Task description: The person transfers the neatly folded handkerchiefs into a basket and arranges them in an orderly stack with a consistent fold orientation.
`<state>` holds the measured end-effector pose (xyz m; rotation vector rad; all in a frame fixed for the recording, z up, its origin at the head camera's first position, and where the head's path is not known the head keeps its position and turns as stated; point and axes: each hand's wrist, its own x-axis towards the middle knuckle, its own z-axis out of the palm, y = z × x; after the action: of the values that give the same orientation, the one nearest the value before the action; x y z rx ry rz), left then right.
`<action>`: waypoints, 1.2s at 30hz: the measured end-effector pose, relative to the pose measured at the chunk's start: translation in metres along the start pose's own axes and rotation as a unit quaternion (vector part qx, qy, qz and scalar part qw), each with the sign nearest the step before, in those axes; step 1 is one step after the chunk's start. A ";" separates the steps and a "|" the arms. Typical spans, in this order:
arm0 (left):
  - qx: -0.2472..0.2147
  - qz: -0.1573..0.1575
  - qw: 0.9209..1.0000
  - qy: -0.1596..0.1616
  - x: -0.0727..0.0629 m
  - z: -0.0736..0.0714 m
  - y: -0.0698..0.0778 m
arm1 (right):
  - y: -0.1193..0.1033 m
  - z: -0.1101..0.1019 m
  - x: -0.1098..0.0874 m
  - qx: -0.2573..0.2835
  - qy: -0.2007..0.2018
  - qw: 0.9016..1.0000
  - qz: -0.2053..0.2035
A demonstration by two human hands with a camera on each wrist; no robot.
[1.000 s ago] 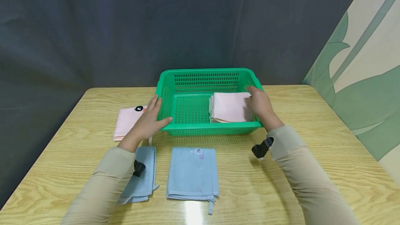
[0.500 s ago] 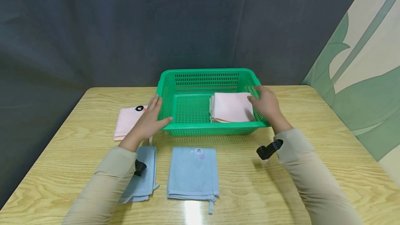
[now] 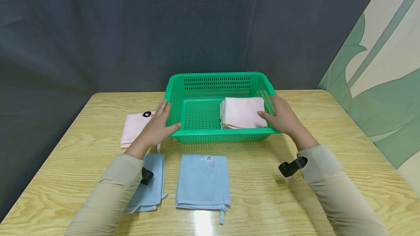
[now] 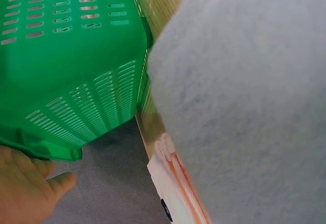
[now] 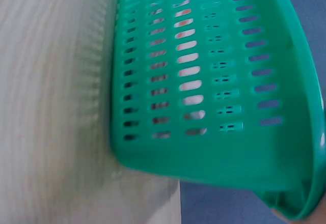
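Note:
A green plastic basket (image 3: 200,132) stands at the back of the table. Folded pink towels (image 3: 244,112) are stacked in its right half, with a pale green edge showing on the left side of the stack. My left hand (image 3: 155,126) rests on the basket's left rim, fingers and thumb extended; in the left wrist view this hand (image 4: 25,186) is beside the rim. At the right rim is my right hand (image 3: 283,115), its thumb stretched inward near the stack and its other fingers partly hidden. The right wrist view shows only a sliver of it behind the rim.
Two folded blue towels lie in front: a middle towel (image 3: 203,183) and a left towel (image 3: 149,192) partly under my left forearm. Another folded pink towel (image 3: 134,128) lies left of the basket. A dark curtain (image 3: 210,24) hangs behind the wooden table (image 3: 328,130).
My right hand has drawn back rightward from the pink towel stack to the basket's right rim. The left hand has stayed on the left rim, and the towels look unmoved.

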<state>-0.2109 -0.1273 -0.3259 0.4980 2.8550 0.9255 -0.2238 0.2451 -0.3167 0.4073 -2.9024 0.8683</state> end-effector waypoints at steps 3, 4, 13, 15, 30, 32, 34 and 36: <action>-0.002 -0.001 1.000 0.000 0.000 0.000 0.001 | 0.003 0.001 -0.006 0.001 -0.003 1.000 -0.006; -0.002 0.000 1.000 -0.001 0.000 -0.001 0.001 | 0.004 0.002 -0.008 0.002 -0.004 1.000 -0.006; -0.003 0.003 1.000 -0.004 0.000 -0.001 0.001 | 0.009 -0.004 -0.018 -0.055 -0.043 0.997 -0.023; -0.004 0.003 1.000 -0.004 0.000 -0.001 0.001 | 0.010 -0.006 -0.020 -0.069 -0.050 0.996 -0.031; -0.002 0.005 1.000 -0.018 0.001 -0.001 0.002 | 0.016 -0.003 -0.025 -0.088 -0.046 0.995 -0.011; -0.003 0.004 1.000 -0.023 0.001 -0.003 0.002 | 0.015 -0.002 -0.025 -0.083 -0.046 0.995 -0.007; -0.004 0.002 1.000 -0.030 0.000 -0.005 0.002 | 0.014 -0.001 -0.024 -0.079 -0.048 0.996 -0.003; -0.005 0.000 0.999 -0.036 -0.001 -0.007 0.002 | 0.014 -0.001 -0.022 -0.078 -0.049 0.996 0.000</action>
<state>-0.2111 -0.1299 -0.3188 0.5206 2.7839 0.9031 -0.2061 0.2614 -0.3268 0.4478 -3.0323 0.6317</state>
